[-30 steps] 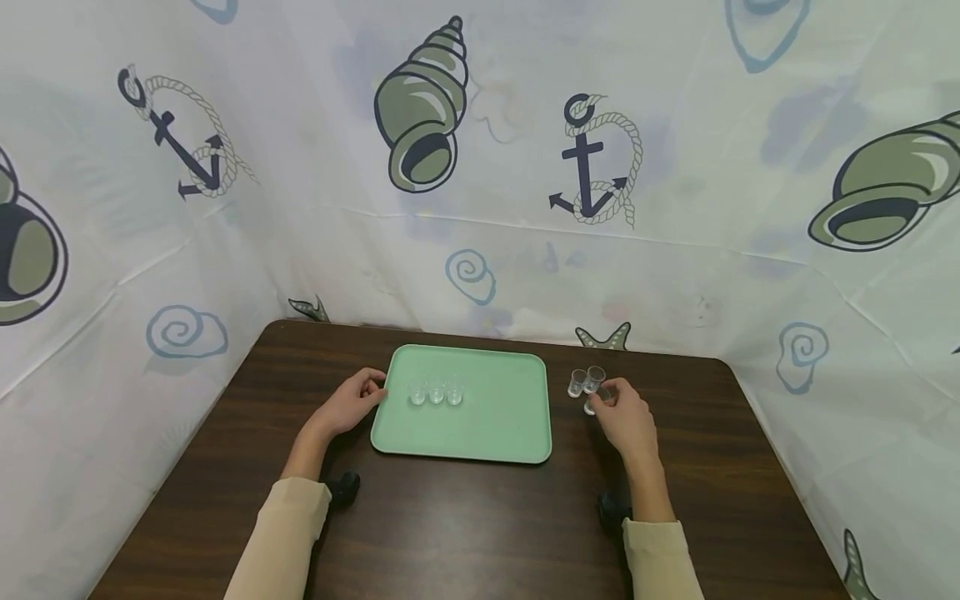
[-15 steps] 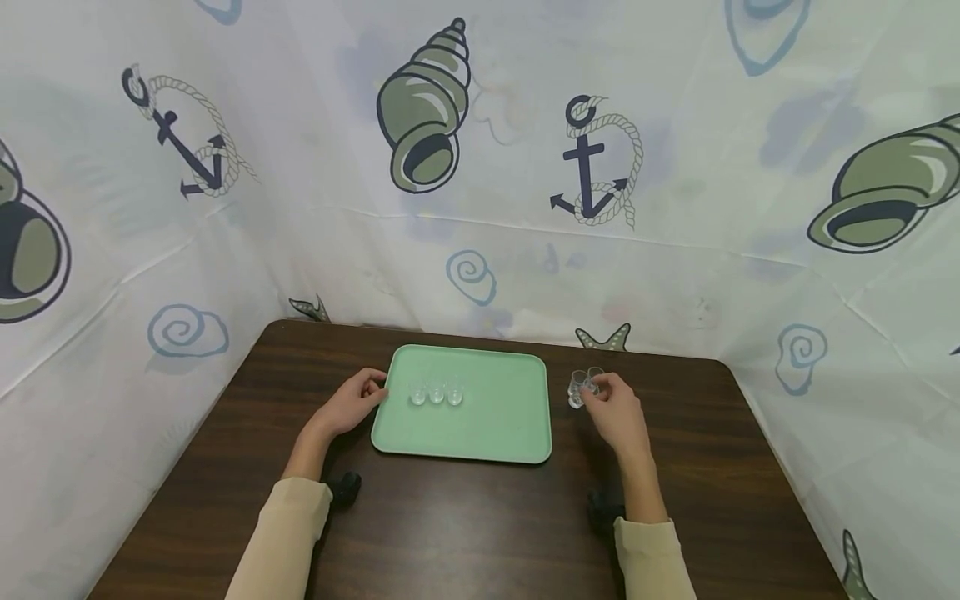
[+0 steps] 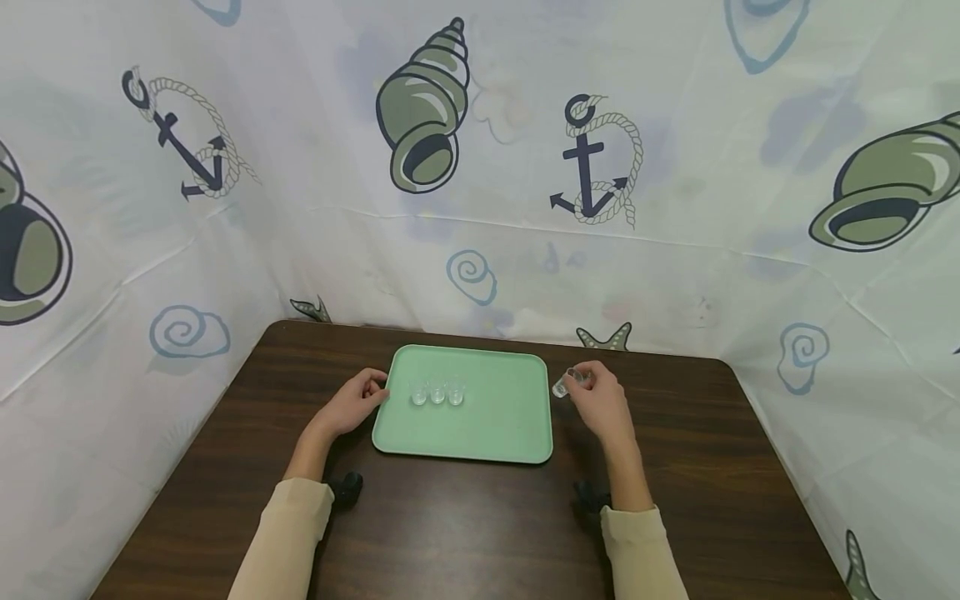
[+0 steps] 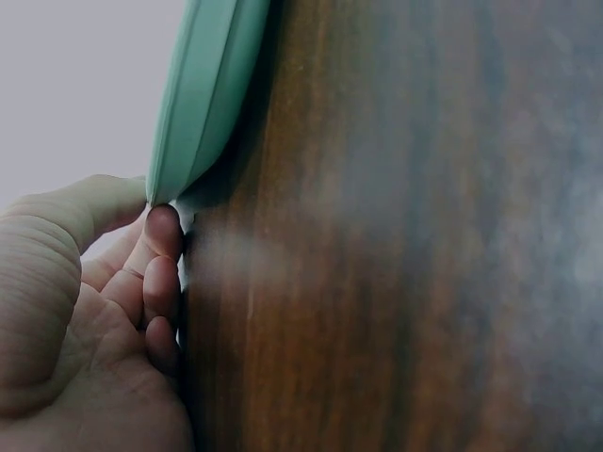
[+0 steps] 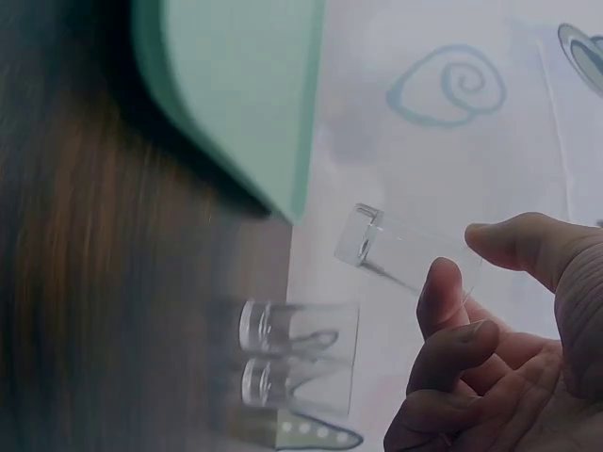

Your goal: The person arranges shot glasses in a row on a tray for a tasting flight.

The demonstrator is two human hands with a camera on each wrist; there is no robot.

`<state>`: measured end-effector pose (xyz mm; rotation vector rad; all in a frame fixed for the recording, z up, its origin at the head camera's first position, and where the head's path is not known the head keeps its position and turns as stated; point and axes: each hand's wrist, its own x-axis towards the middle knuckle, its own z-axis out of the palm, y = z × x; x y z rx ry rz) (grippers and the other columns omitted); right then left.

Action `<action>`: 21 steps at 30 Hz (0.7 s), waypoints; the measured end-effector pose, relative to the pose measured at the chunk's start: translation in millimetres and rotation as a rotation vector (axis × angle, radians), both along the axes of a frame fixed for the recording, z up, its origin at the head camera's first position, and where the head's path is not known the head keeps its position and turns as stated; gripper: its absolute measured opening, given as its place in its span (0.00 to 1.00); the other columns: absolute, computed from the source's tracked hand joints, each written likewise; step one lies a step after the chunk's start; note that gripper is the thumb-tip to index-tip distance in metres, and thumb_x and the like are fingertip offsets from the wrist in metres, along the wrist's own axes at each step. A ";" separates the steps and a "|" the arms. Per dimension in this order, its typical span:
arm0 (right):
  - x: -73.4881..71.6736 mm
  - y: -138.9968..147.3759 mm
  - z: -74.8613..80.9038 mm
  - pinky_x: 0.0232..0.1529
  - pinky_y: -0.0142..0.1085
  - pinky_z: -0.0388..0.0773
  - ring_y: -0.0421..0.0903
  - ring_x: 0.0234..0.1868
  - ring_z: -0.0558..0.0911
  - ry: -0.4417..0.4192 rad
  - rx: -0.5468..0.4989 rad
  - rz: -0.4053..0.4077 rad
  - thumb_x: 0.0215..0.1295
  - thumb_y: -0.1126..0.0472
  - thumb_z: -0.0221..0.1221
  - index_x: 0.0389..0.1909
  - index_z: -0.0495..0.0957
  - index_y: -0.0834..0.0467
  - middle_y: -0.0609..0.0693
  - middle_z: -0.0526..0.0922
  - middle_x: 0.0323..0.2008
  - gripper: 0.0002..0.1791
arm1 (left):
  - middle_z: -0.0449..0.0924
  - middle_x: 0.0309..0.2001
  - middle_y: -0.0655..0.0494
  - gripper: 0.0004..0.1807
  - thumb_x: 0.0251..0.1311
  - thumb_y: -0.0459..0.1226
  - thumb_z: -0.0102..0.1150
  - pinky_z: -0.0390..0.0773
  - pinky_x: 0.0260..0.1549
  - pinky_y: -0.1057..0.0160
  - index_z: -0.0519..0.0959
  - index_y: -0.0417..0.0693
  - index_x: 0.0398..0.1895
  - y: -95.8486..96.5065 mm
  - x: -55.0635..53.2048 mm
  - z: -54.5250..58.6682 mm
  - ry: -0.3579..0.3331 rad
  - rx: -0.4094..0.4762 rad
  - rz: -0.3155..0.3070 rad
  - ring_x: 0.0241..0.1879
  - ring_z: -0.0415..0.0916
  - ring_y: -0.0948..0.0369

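Observation:
A green tray [image 3: 495, 417] lies on the dark wooden table. Its left rim is pinched by my left hand [image 3: 351, 405], thumb above and fingers below in the left wrist view. Three small clear shot glasses [image 3: 437, 394] stand in a row on the tray's left half. Just right of the tray, my right hand [image 3: 602, 407] holds another shot glass [image 5: 405, 252] between thumb and fingers. That glass is tilted and raised off the table. Two more shot glasses [image 5: 311, 325] stand side by side on the table, largely covered by the right hand in the head view.
The wooden table [image 3: 450, 533] stretches in front of the tray and out to both sides. A white curtain [image 3: 517, 275] printed with shells and anchors hangs along the table's back and sides. Dark wrist cameras [image 3: 347, 490] sit below both wrists.
My right hand has lifted one shot glass from the group and carried it left toward the tray's right edge. My left hand and the three glasses on the tray stay put.

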<state>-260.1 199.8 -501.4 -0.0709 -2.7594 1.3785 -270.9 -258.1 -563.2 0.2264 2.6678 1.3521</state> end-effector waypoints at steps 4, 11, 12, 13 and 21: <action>-0.1 -12.6 1.4 0.31 0.41 0.73 0.49 0.29 0.77 0.017 -0.012 0.026 0.79 0.47 0.62 0.65 0.79 0.55 0.54 0.82 0.37 0.22 | 0.76 0.41 0.46 0.23 0.84 0.37 0.52 0.70 0.39 0.58 0.68 0.32 0.72 -0.2 -0.2 -0.7 0.002 0.001 -0.001 0.35 0.68 0.56; -0.1 -32.3 -0.6 0.31 0.41 0.71 0.48 0.28 0.74 0.031 -0.043 0.064 0.78 0.48 0.63 0.66 0.79 0.58 0.53 0.79 0.36 0.24 | 0.75 0.41 0.47 0.22 0.83 0.37 0.52 0.70 0.39 0.59 0.68 0.32 0.72 0.2 -0.1 -1.6 0.006 0.004 0.005 0.35 0.68 0.56; -0.2 -34.6 -0.8 0.31 0.41 0.71 0.48 0.28 0.73 0.033 -0.051 0.070 0.78 0.48 0.63 0.66 0.79 0.58 0.53 0.79 0.35 0.24 | 0.75 0.41 0.47 0.22 0.83 0.37 0.52 0.70 0.39 0.59 0.68 0.32 0.72 0.1 -0.1 -1.8 0.007 0.005 0.006 0.35 0.68 0.56; -0.4 -36.6 -0.9 0.31 0.41 0.71 0.48 0.27 0.73 0.038 -0.056 0.075 0.78 0.49 0.63 0.66 0.79 0.58 0.53 0.78 0.35 0.24 | 0.75 0.41 0.47 0.22 0.83 0.37 0.53 0.70 0.39 0.59 0.68 0.32 0.72 0.0 0.0 -2.1 0.007 0.006 0.006 0.35 0.68 0.56; -1.3 -50.1 3.5 0.31 0.41 0.71 0.46 0.26 0.72 0.053 -0.083 0.102 0.78 0.51 0.64 0.68 0.79 0.60 0.52 0.79 0.34 0.25 | 0.74 0.41 0.47 0.23 0.83 0.37 0.53 0.70 0.39 0.58 0.68 0.32 0.72 0.6 0.3 -0.2 0.008 0.005 0.002 0.35 0.68 0.56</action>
